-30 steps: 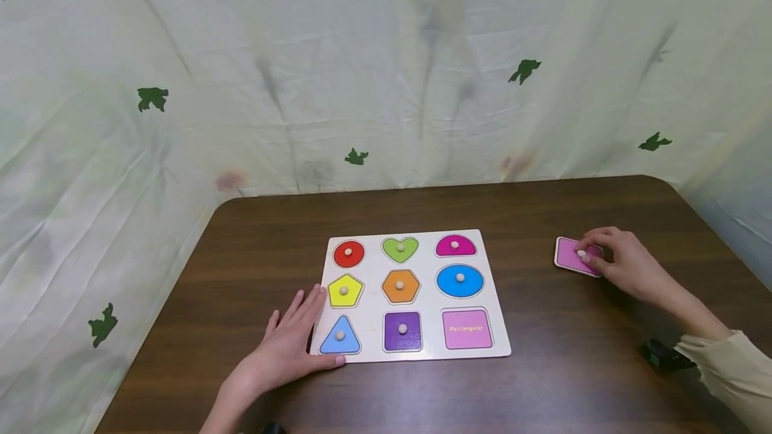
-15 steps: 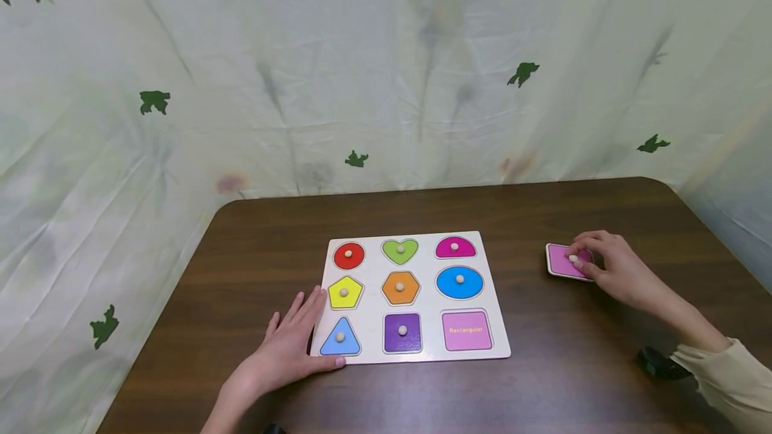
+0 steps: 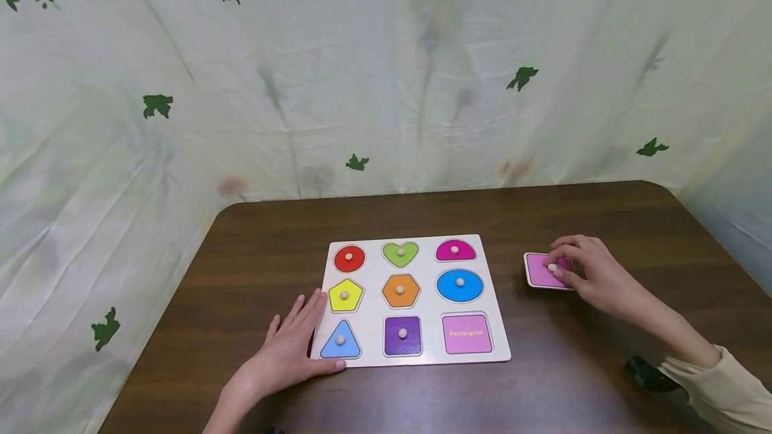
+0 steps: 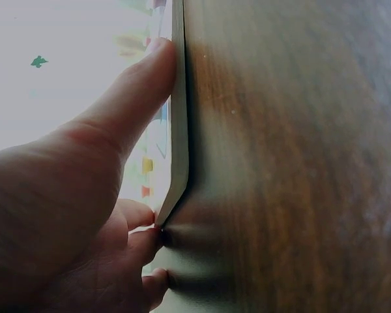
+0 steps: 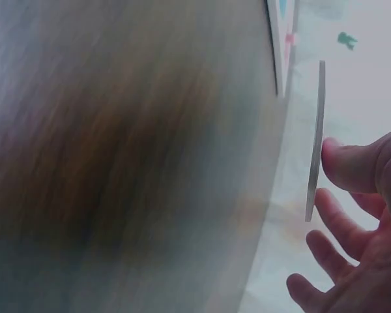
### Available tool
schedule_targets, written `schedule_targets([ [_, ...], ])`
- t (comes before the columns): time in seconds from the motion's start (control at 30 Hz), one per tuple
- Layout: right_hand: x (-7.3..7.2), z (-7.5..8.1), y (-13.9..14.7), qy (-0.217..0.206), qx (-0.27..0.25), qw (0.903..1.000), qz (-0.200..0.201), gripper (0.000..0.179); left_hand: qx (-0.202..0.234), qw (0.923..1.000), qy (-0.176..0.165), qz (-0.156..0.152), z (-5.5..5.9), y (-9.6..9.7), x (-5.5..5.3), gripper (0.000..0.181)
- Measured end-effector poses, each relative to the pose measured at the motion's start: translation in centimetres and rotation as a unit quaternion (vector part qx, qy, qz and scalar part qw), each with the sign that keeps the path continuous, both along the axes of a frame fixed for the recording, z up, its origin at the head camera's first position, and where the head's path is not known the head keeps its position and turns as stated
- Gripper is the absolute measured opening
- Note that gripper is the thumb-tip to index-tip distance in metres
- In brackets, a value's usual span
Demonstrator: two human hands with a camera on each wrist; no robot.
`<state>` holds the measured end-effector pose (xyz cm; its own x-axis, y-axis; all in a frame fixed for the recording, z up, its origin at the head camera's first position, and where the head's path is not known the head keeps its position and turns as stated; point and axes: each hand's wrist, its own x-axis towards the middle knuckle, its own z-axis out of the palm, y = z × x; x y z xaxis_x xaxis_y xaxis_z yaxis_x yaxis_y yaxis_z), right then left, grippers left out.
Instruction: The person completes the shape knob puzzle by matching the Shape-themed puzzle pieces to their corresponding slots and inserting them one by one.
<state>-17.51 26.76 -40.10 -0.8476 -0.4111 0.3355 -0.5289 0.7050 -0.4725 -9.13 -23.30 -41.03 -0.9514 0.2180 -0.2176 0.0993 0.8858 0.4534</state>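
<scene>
A white knob puzzle board (image 3: 372, 313) lies on the table, filled with coloured shapes except at the lower right, where a pink recess (image 3: 467, 343) reads "Rectangular". My left hand (image 3: 283, 350) rests at the board's lower left corner, fingers spread along the side and thumb on the front edge; the left wrist view shows that thumb (image 4: 140, 85) lying over the edge. To the right of the board, my right hand (image 3: 603, 280) pinches the white knob of a pink rectangular puzzle piece (image 3: 537, 272). Seen edge-on in the right wrist view, the piece (image 5: 317, 137) hangs above the tabletop.
The dark wooden table (image 3: 271, 233) has rounded far corners. Behind it hangs a pale curtain (image 3: 374, 72) with green leaf prints. A black device (image 3: 650, 375) sits under the right wrist near the cream sleeve (image 3: 718, 387).
My right hand has carried the pink puzzle piece left towards the board, and lower in the head view. The left hand keeps its place on the board. The head view has shifted slightly.
</scene>
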Motion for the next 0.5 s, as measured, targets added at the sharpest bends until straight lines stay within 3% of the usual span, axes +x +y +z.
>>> schedule_targets([
  [0.23,0.6,0.6,-1.7,-0.021,0.005,0.9997,0.009,0.027,-0.001,1.0000,-0.002,0.002,0.1,0.0,0.1,0.119],
  [0.5,1.3,1.0,-3.9,-0.006,0.003,0.9993,0.038,0.027,0.007,1.0000,0.005,0.002,-0.1,0.0,0.1,0.119],
])
